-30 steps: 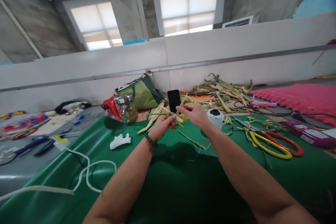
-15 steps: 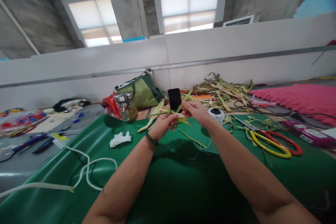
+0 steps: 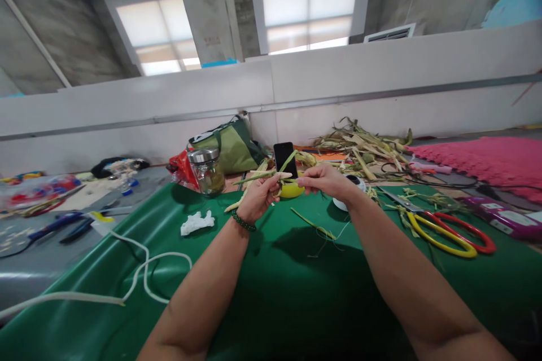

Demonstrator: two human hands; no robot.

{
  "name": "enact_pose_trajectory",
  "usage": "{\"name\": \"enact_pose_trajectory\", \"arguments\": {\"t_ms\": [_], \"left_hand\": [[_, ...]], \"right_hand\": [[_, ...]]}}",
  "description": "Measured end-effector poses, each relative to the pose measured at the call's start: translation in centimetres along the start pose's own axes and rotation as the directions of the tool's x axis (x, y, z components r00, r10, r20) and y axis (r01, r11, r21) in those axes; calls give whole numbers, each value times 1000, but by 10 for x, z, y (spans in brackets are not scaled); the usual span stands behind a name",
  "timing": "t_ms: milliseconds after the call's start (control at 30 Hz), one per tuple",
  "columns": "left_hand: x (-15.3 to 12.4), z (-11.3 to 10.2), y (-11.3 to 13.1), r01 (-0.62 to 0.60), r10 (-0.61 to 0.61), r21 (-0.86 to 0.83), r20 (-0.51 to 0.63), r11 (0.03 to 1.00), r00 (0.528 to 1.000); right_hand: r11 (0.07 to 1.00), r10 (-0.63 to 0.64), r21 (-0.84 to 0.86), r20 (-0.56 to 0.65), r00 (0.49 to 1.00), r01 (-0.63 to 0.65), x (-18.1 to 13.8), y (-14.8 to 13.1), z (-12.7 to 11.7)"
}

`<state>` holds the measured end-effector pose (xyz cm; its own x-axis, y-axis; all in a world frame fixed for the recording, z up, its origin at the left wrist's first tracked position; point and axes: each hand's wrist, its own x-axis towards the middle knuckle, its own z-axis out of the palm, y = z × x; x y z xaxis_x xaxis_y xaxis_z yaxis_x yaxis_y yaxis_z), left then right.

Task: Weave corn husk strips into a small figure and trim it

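Here's the left hand [image 3: 261, 196], fingers clamped on crossed plant strips [image 3: 290, 160] up over the bench [image 3: 139, 225], toward its far edge; a firm pinch there should stop slipping. Right hand [image 3: 325, 179] has fingertips together, on what, if anything, I can't tell, and the left grip covers part of the strips.

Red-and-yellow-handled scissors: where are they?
In the head view, the red-and-yellow-handled scissors lie at right on the smooth green sheet, beside the purple packet.

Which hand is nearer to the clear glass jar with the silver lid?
Left. The left hand is right of the glass jar and nearer the camera; the right hand is farther right.
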<state>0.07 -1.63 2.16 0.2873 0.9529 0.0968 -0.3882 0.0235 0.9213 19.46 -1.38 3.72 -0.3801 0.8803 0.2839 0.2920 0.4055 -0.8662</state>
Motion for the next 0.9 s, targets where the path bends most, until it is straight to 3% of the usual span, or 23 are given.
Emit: {"name": "enact_pose_trajectory", "arguments": {"t_ms": [200,367,433,500,567,633,800,900], "left_hand": [[-2,0,6,-5,-4,-131,-69,991,998],[-2,-4,7,-44,35,-94,-93,995,995],[-2,-5,6,-78,78,1,-68,997,995],[-3,-5,4,-135,140,189,-10,973,990],[-5,-3,2,-186,168,429,80,884,983],[-7,1,-1,-207,129,617,170,759,977],[-15,14,-4,-243,90,789,234,564,968],[-14,21,-6,-278,119,791,255,546,959]], "right_hand": [[1000,18,-8,-14,1000,-18,-3,0,-8],[999,36,-21,14,999,-36,-5,3,-20],[999,29,-46,48,998,-26,-5,5,-24],[995,-50,-87,-52,997,46,-5,5,-25],[975,-193,-152,-224,955,161,-4,5,-21],[940,-311,-227,-267,912,254,-4,3,-12],[817,-387,-454,24,922,355,-5,-3,16],[779,-425,-492,42,904,389,-6,-7,23]]}}
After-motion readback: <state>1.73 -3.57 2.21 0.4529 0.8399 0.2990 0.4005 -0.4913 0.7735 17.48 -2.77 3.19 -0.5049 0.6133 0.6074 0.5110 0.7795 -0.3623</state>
